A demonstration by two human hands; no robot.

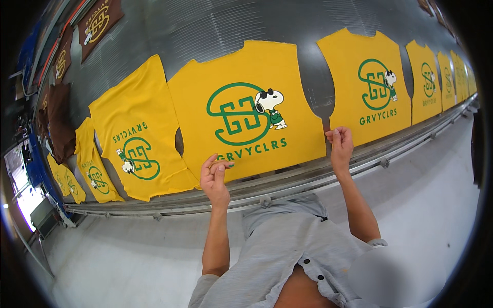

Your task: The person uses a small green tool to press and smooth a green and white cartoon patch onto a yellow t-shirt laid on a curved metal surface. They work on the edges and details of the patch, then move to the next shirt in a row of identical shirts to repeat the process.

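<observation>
A yellow cut shirt panel (190,102) lies flat before me, printed in green with lettering and a white cartoon dog in sunglasses. Over its lower left part, my left hand (215,180) has its fingers curled toward the thumb; what they grip, if anything, is hidden. My right hand (340,149) is pinched closed at the narrow gap between this panel and a like yellow panel (354,61) on the right. Which edge it touches, I cannot tell. Left of the middle panel, a rumpled yellow panel (128,92) lies with its print turned upside down.
A long dark printing table (215,25) carries several more yellow panels to both sides. Brown printed panels (100,23) lie at the far left, near a bunched brown cloth (61,123). A metal rail (241,205) edges the table, above a pale floor (144,251).
</observation>
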